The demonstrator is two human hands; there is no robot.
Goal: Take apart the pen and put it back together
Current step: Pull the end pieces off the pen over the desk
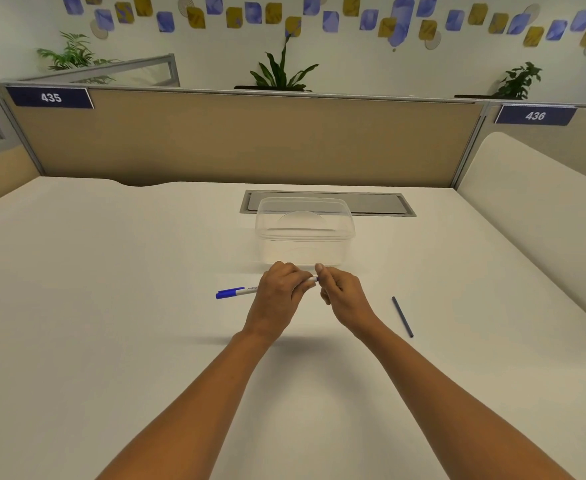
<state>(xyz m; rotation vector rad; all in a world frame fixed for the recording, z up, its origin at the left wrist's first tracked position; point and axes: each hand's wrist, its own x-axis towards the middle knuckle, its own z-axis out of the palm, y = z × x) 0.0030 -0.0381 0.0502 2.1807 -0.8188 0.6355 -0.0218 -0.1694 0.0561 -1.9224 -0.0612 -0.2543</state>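
A white pen with a blue cap [236,292] lies level above the white table, its capped end sticking out to the left. My left hand [279,294] is wrapped around the barrel's middle. My right hand [341,294] pinches the barrel's right end with thumb and fingertips; whatever small part sits there is hidden by the fingers. A thin dark blue refill [402,316] lies loose on the table to the right of my right hand, apart from the pen.
A clear plastic container [305,233] with its lid on stands just behind my hands. Behind it is a grey cable hatch [378,203] in the table. A beige partition [236,140] closes the far edge, and a white side panel [533,202] rises at right.
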